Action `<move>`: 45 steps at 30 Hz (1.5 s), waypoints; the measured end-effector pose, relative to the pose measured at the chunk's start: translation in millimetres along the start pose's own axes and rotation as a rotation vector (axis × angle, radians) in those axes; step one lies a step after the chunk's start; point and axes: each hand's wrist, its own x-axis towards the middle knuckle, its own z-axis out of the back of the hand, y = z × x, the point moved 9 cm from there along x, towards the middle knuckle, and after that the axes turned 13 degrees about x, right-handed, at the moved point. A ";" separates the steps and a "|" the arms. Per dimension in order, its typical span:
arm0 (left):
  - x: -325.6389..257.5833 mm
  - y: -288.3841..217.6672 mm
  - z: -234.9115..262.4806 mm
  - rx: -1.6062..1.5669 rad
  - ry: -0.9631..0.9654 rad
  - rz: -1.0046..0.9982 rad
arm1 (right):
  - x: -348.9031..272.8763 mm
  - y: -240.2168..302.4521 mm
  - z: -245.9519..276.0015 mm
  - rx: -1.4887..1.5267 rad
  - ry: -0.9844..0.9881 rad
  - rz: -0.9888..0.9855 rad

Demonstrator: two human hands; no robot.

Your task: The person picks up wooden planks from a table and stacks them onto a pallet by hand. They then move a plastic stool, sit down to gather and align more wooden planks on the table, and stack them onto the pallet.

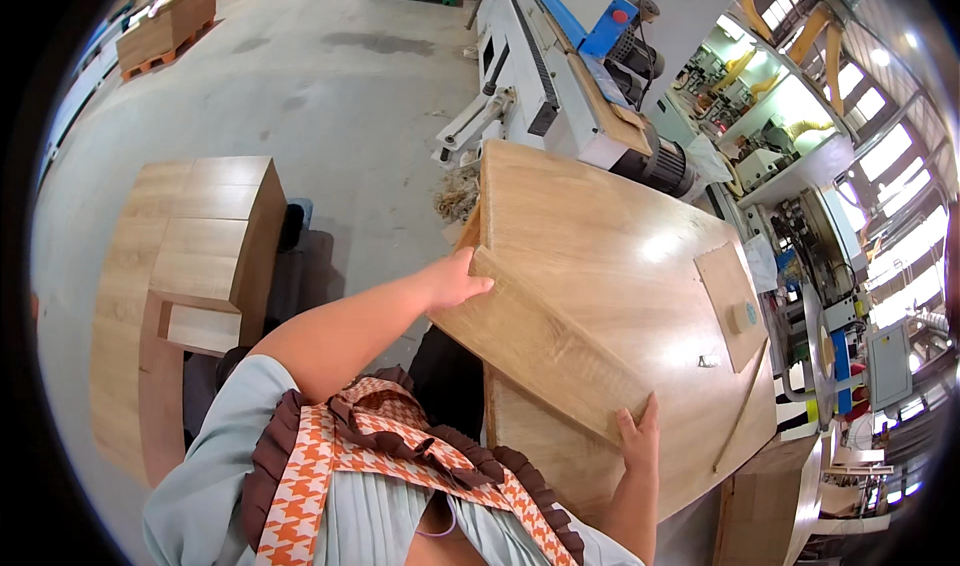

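Oak-coloured long rectangular wood panel (540,341) sits on top of the big stack of matching wood boards (640,256), its long axis running diagonally from upper left down to lower right in the head view. Left hand (455,281) grips the far upper-left end and right hand (640,436) wraps the near lower-right corner, so the panel pretty much spans between both hands, each on its own end.

The left arm reaches forward, bare to the shoulder and nearly straight, its grip (455,281) lying palm down with fingers closed together and pointing right. The right forearm rises steeply from the lower edge, its grip (640,436) upright, fingers extended upward, thumb spread aside.
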 end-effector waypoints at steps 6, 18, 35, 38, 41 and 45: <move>-1.6 -6.1 -6.2 -0.469 0.175 -0.050 | -0.3 4.0 -0.3 0.134 -0.117 0.028; -56.6 -9.6 12.6 0.031 0.098 -0.343 | 3.4 -4.7 1.0 0.160 -0.053 0.016; -62.7 -12.2 10.8 0.277 -0.032 -0.396 | 68.1 134.3 -23.2 -0.606 -0.038 0.208; -62.5 -10.3 10.9 0.274 -0.050 -0.377 | 122.1 137.2 -52.4 -0.720 0.026 0.153; -64.9 -14.9 10.1 0.258 -0.038 -0.375 | 167.2 114.2 -65.0 -0.819 0.087 -0.065; -64.7 -16.9 6.8 0.229 -0.016 -0.356 | 208.8 50.4 -76.6 -0.700 0.168 -0.265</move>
